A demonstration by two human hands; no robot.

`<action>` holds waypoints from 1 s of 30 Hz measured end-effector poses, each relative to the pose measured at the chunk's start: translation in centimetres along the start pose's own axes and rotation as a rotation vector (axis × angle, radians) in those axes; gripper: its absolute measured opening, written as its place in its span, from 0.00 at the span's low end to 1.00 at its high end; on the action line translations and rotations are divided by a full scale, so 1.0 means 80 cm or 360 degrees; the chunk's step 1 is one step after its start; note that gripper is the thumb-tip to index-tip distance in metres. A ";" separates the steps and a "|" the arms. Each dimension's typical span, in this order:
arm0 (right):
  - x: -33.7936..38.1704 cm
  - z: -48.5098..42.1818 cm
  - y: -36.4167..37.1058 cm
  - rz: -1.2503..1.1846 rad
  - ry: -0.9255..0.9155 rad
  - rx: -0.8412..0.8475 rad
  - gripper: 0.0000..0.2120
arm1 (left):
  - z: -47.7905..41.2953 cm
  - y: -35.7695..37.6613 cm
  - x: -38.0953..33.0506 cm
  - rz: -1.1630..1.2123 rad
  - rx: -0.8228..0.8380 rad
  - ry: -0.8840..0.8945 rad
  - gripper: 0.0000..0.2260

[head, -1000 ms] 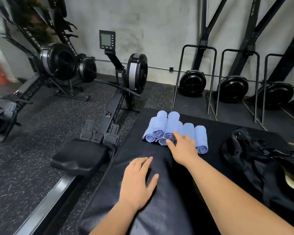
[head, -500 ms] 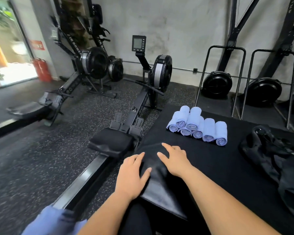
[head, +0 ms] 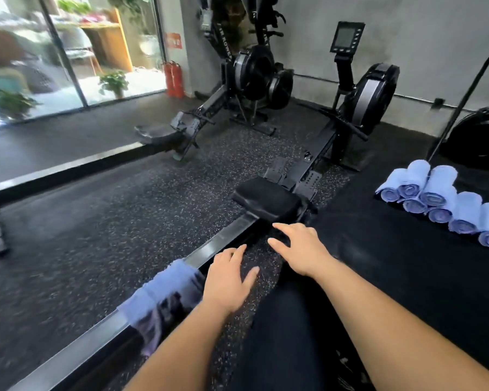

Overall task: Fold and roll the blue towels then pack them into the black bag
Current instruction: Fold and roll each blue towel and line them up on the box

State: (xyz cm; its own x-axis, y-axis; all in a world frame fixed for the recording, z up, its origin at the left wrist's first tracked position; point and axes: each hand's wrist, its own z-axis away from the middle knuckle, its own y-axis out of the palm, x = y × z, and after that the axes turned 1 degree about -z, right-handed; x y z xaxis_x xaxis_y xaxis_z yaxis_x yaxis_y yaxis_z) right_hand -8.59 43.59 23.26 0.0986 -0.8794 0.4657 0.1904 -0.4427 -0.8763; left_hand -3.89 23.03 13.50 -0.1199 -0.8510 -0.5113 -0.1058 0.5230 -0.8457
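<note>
Blue towels [head: 441,203], rolled, stacked in row on black mat [head: 407,277], far right. Another blue towel [head: 164,289], unrolled, draped over rowing-machine rail [head: 223,238], lower left. Left hand [head: 227,280] just beside it, fingers spread, holding nothing. Right hand [head: 302,249] flat, fingers straight, empty, near mat edge.

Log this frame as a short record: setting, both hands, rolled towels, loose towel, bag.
setting: gym floor, rowing machine beside a black padded surface
left hand: fingers extended, holding nothing, next to the loose towel
right hand: fingers spread, holding nothing, at the padded surface's near edge
rolled towels: seven blue rolls piled on the padded surface, far right
loose towel: blue, unrolled, draped over the rowing machine's rail
black bag: not in view
task state: one towel not yet rolled; packing cannot be judged
</note>
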 end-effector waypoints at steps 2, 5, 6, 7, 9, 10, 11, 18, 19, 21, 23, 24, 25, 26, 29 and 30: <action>0.019 -0.004 0.022 0.0011 -0.0041 0.0022 0.28 | 0.019 -0.002 0.023 -0.0019 0.0030 -0.0070 0.32; 0.048 -0.012 0.058 0.0043 -0.0104 0.0093 0.28 | 0.045 -0.003 0.064 -0.0033 0.0082 -0.0182 0.31; 0.055 -0.014 0.070 0.0051 -0.0124 0.0123 0.28 | 0.052 -0.002 0.077 -0.0041 0.0098 -0.0222 0.31; 0.062 -0.016 0.080 0.0057 -0.0143 0.0157 0.28 | 0.058 -0.002 0.087 -0.0047 0.0115 -0.0258 0.31; 0.076 -0.021 0.106 0.0061 -0.0170 0.0242 0.28 | 0.070 -0.001 0.111 -0.0064 0.0138 -0.0347 0.31; 0.083 -0.023 0.121 0.0063 -0.0182 0.0288 0.28 | 0.076 0.000 0.124 -0.0064 0.0145 -0.0397 0.31; 0.089 -0.024 0.135 0.0066 -0.0186 0.0326 0.28 | 0.081 0.001 0.134 -0.0074 0.0152 -0.0438 0.30; 0.109 -0.035 0.222 0.0279 -0.0241 0.0649 0.28 | 0.111 0.014 0.198 -0.0117 0.0238 -0.0672 0.29; 0.110 -0.038 0.231 0.0336 -0.0251 0.0692 0.28 | 0.113 0.015 0.205 -0.0123 0.0253 -0.0713 0.29; 0.116 -0.043 0.248 0.0415 -0.0275 0.0765 0.28 | 0.117 0.017 0.221 -0.0140 0.0290 -0.0798 0.29; 0.124 -0.047 0.264 0.0440 -0.0306 0.0821 0.29 | 0.118 0.020 0.235 -0.0159 0.0329 -0.0870 0.29; 0.128 -0.049 0.272 0.0447 -0.0326 0.0840 0.28 | 0.117 0.021 0.242 -0.0164 0.0345 -0.0899 0.30; 0.132 -0.052 0.281 0.0452 -0.0349 0.0862 0.28 | 0.115 0.023 0.249 -0.0167 0.0357 -0.0922 0.30; 0.134 -0.055 0.289 0.0456 -0.0362 0.0882 0.28 | 0.111 0.025 0.255 -0.0171 0.0370 -0.0935 0.30; 0.138 -0.067 0.312 0.0444 -0.0361 0.0932 0.29 | 0.094 0.033 0.272 -0.0169 0.0416 -0.0950 0.31; 0.138 -0.073 0.319 0.0440 -0.0352 0.0951 0.28 | 0.087 0.037 0.278 -0.0163 0.0430 -0.0953 0.32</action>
State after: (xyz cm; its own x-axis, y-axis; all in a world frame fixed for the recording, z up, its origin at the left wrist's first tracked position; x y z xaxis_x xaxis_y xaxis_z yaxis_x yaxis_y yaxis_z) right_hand -8.32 21.58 5.36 0.4055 -0.8617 0.3051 0.6284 0.0204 -0.7777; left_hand -0.04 5.33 -1.43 0.4549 -0.8158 -0.3572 0.1730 0.4744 -0.8631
